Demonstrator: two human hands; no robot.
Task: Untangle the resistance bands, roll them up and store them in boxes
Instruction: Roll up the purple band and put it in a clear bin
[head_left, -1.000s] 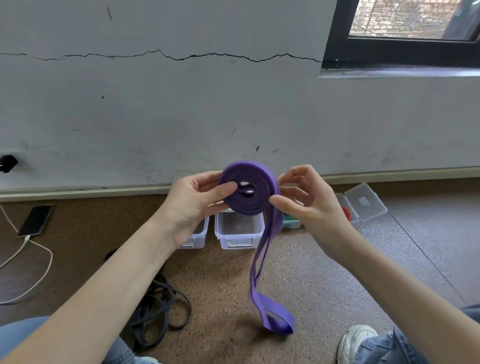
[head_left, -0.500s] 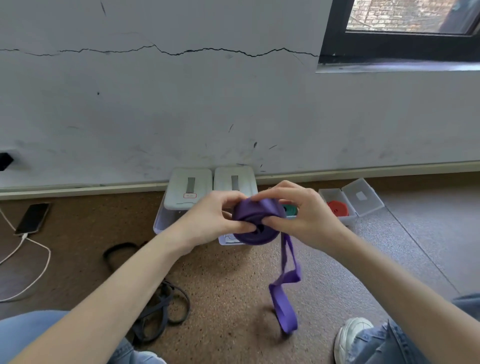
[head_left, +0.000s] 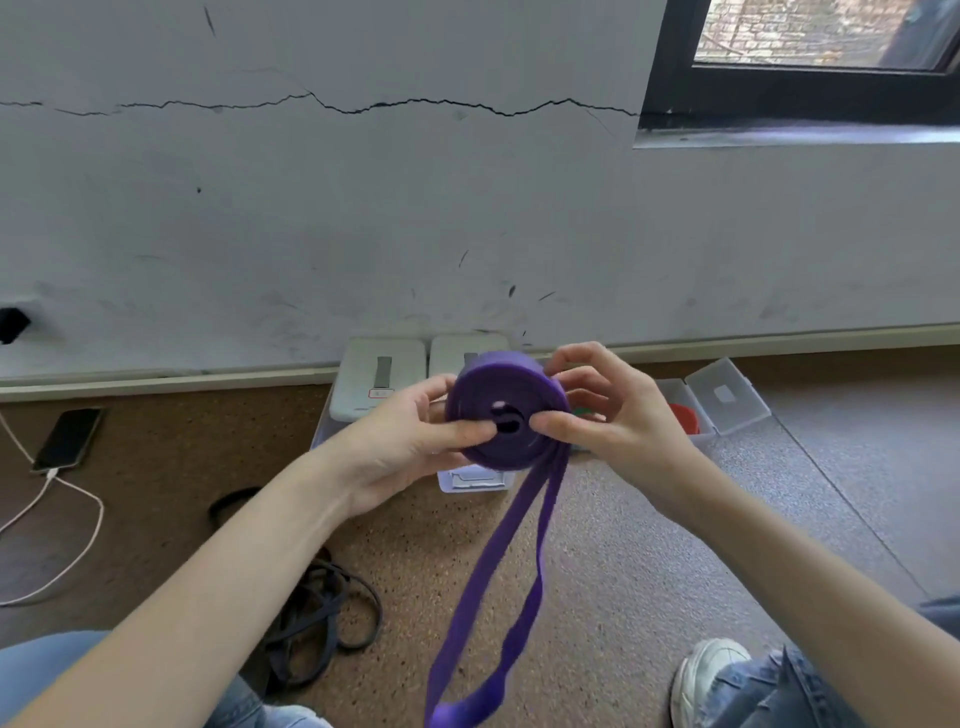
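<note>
A purple resistance band (head_left: 506, 410) is partly wound into a thick roll held in the air before me. My left hand (head_left: 410, 441) grips the roll from the left, thumb on its face. My right hand (head_left: 608, 415) pinches it from the right, thumb near the centre hole. The unrolled tail hangs down to the lower edge of the view. A tangle of black bands (head_left: 317, 623) lies on the floor by my left knee. Clear plastic boxes (head_left: 472, 480) stand on the floor behind the roll, mostly hidden by my hands.
Two white lids (head_left: 382, 379) lean against the wall. An open box at right holds a red roll (head_left: 685, 418); a green roll (head_left: 584, 411) peeks out behind my fingers. A phone (head_left: 67, 439) with a white cable lies at left. My shoe (head_left: 706, 680) is at the lower right.
The roll has turned its flat face toward me again and risen a little. The hanging tail swings and looks longer in view, reaching the bottom edge.
</note>
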